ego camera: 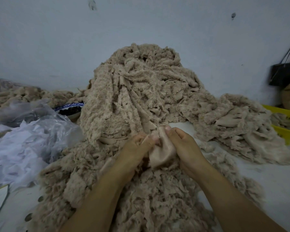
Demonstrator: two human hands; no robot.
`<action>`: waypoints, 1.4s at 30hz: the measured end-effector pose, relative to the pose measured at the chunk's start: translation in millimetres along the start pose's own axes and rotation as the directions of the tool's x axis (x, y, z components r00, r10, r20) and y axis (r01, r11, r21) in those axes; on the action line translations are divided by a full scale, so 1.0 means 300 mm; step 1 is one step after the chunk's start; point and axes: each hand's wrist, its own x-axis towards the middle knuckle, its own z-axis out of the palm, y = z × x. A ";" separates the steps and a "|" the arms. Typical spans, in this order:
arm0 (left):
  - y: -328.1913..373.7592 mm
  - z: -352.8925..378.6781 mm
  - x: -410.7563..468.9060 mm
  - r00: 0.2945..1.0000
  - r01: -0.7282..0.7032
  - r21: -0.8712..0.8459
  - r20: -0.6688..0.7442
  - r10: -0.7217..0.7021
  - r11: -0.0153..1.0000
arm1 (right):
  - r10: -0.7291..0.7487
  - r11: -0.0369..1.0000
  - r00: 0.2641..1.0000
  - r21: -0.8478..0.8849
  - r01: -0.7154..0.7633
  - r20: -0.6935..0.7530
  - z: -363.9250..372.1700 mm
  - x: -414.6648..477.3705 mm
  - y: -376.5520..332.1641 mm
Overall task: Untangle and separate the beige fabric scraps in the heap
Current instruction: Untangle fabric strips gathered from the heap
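Observation:
A tall heap of beige fabric scraps (141,91) rises against the wall and spreads down toward me and off to the right. At its foot, a smooth beige scrap (162,151) is stretched between both hands. My left hand (134,151) pinches its left edge with thumb and fingers. My right hand (184,144) grips its upper right corner, thumb on top. The scrap's lower end runs into the fluffy tangle below my wrists.
A clear plastic bag of white scraps (23,144) lies at the left. A blue-rimmed bowl with dark contents (70,109) sits behind it. A yellow crate (286,124) holds more beige scraps at the right, under a hanging black bag (285,72). More beige scraps (23,94) lie far left.

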 end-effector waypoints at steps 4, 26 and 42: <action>0.010 -0.012 0.006 0.995 0.043 -0.283 -0.078 -0.068 0.958 | 0.010 1.000 0.994 -0.009 -0.011 -0.110 -0.011 -0.001 -0.018; -0.005 -0.001 0.016 0.978 0.036 -0.423 -0.173 -0.119 0.905 | -0.160 0.942 0.974 -0.320 0.102 -0.161 0.002 -0.002 0.009; -0.018 0.027 -0.017 0.997 0.049 -0.064 0.058 -0.046 0.997 | -0.263 0.834 0.961 -0.482 0.268 0.079 0.021 0.002 0.010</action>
